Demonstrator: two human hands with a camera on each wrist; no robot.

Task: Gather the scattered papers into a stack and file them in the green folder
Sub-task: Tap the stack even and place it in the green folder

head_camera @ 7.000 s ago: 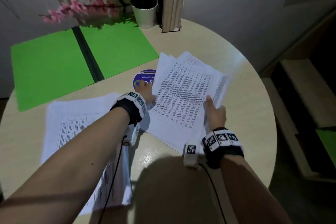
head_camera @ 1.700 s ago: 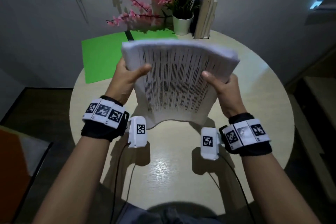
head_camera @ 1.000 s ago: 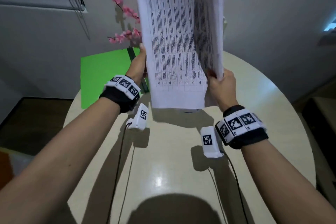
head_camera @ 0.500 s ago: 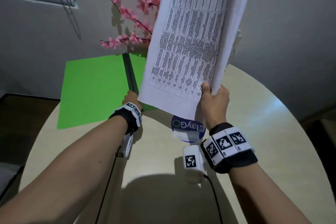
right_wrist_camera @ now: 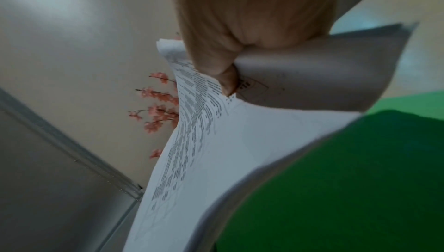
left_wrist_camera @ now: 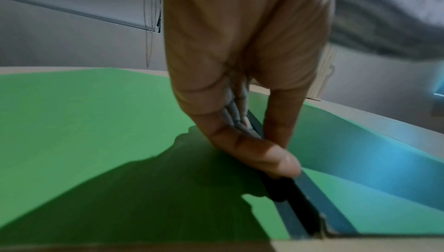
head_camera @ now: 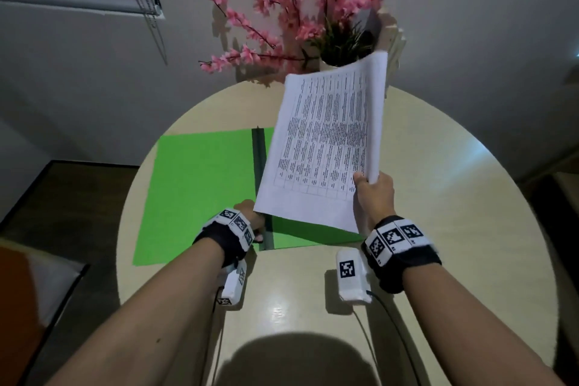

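The green folder (head_camera: 200,188) lies open on the round table (head_camera: 454,229), its dark spine (head_camera: 257,163) running away from me. My left hand (head_camera: 250,219) pinches the near end of that spine (left_wrist_camera: 300,199) between thumb (left_wrist_camera: 254,153) and a finger. My right hand (head_camera: 371,182) grips the lower right corner of the paper stack (head_camera: 326,147). It holds the stack raised and tilted above the folder's right half (head_camera: 307,233). In the right wrist view the hand (right_wrist_camera: 228,77) clamps the printed sheets (right_wrist_camera: 211,142) over the green folder (right_wrist_camera: 336,189).
A potted plant (head_camera: 338,50) with pink blossoms stands at the table's far edge. An upright wooden piece (head_camera: 394,31) stands beside it. Blind cords (head_camera: 153,9) hang on the left wall. The table's near part (head_camera: 297,307) shows bare in front of the folder.
The folder has slid toward me under my left hand and now covers the blue round sticker. My right hand has lowered the paper stack over the folder's right half.
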